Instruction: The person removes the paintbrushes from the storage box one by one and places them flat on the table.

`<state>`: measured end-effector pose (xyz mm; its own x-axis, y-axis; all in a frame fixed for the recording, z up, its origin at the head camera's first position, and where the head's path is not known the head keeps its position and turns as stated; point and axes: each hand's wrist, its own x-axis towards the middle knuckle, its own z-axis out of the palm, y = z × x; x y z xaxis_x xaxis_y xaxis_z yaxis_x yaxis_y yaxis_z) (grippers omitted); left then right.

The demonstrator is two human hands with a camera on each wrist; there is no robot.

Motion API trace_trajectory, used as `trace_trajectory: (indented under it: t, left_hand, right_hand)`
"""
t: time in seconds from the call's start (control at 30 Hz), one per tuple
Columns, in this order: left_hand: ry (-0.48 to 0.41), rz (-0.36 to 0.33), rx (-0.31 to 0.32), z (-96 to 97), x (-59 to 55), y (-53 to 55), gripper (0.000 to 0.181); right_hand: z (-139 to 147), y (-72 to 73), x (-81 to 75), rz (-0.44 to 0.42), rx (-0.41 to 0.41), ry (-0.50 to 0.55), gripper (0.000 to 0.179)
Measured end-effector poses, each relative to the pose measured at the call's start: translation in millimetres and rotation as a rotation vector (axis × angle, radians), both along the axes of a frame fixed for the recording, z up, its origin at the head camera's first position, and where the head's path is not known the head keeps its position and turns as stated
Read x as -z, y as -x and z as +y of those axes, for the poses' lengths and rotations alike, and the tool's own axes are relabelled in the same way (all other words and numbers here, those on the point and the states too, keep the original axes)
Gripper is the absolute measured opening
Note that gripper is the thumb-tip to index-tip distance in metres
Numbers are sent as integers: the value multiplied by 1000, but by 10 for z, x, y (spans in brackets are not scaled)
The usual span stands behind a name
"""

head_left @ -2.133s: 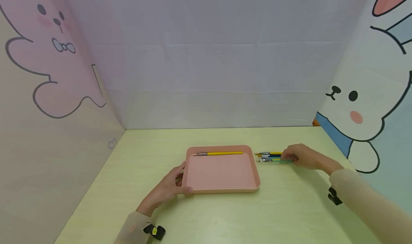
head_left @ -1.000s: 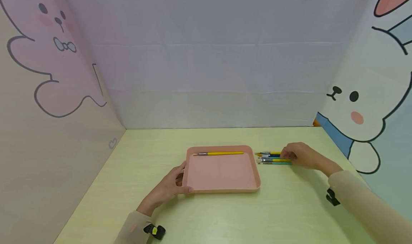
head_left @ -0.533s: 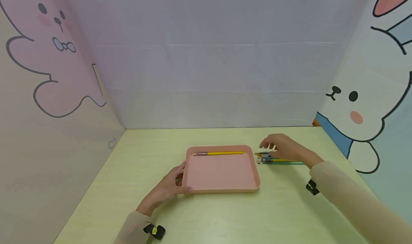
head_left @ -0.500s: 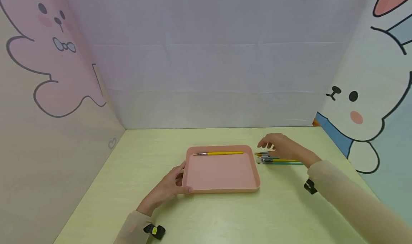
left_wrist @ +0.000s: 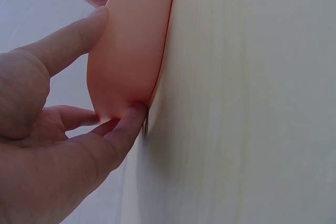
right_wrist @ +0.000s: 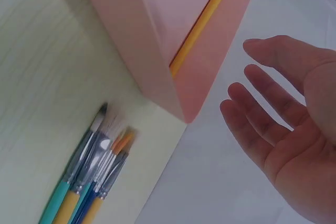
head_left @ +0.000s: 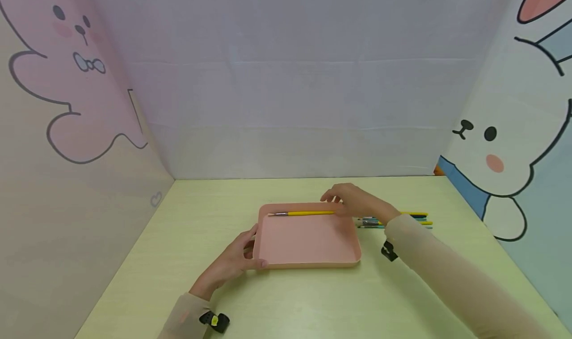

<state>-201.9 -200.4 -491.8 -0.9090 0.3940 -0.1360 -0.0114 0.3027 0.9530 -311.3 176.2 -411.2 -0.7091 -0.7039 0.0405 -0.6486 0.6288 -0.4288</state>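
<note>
A pink tray [head_left: 308, 244] lies on the table. My left hand [head_left: 234, 254] holds its near left corner, the thumb on the near wall and the fingers at the left side, as the left wrist view shows at close range. One yellow-handled paintbrush [head_left: 308, 213] lies along the tray's far side, tip to the left. Above the tray's far right corner is my right hand [head_left: 355, 200], its fingers loosely bent and apart. In the right wrist view that hand [right_wrist: 302, 145] holds nothing.
Right of the tray several paintbrushes [right_wrist: 86, 174] lie side by side on the table, with yellow, teal and dark blue handles; my right forearm covers part of them in the head view. A pale back wall [head_left: 290, 105] and cartoon-printed side walls bound the table.
My right hand has left the bundle of brushes, its fingers apart, and moved left over the tray's far right corner. The left hand and the tray have stayed in place.
</note>
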Motion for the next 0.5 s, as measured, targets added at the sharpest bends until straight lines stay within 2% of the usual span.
trace_trajectory:
  t: [0.23,0.5]
  left_hand:
    - [-9,2,11,-5,5,4,111]
    - [-12,7,17,-11,5,4,111]
  right_hand:
    - [-275,33,63,-83,29,-41,45]
    - [-451,59,163,-78,27,-63,46]
